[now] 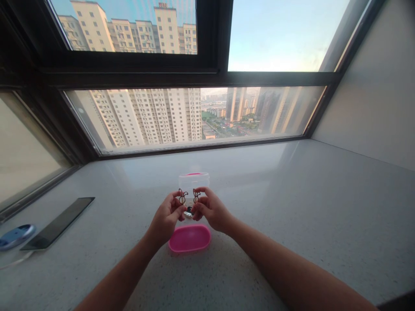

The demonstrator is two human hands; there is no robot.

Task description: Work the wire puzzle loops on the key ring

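- Nearest, two bare forearms come in from the bottom edge and meet over the middle of the pale speckled counter (292,207).
- Just under the wrists a pink oval lid (189,238) lies flat on the counter, hollow side up, its left end partly covered by the left hand.
- Left hand (167,218): fingers curled in, thumb and forefinger pinched on a small dark wire clip (182,196) shaped like a rabbit, held upright.
- Right hand (212,209): likewise curled and pinched on a second rabbit-shaped clip (196,195), just beside the first; the two clips stand close but apart.
- Between the fingertips, lower down, something small and dark-and-silver shows; too small to tell what it is.
- Right behind the hands stands a clear plastic container (193,181) with a pink tint at its rim, partly hidden by the fingers.
- Far off to the left, a dark flat phone (60,222) lies on the counter, and beside it, at the edge, a blue rounded object (14,236) with a pale cable.
- Beyond the counter, a dark-framed window (207,77) looks out on high-rise blocks and sky.
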